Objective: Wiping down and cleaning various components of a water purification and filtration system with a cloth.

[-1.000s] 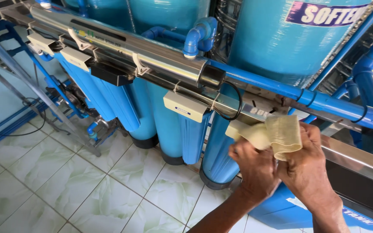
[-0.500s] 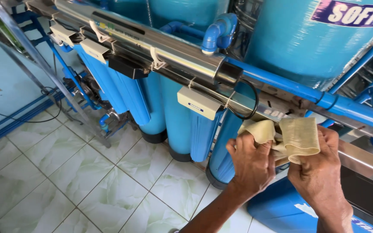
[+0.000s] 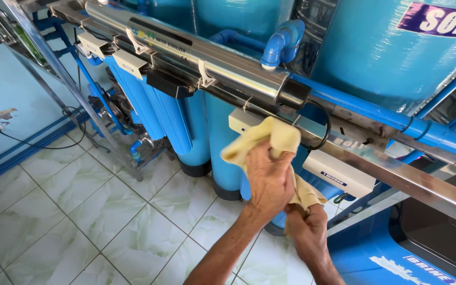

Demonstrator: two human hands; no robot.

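Both hands grip the crumpled pale yellow cloth [image 3: 278, 142]: left hand [image 3: 269, 182] presses it up against the long steel frame rail [image 3: 397, 177], right hand [image 3: 306, 232] clutches its lower end.

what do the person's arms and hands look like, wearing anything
Both are bare: no gloves, and no sleeves on the forearms shown. No watch, ring or band shows on the left hand or the right hand. The forearms look lean, with light hair.
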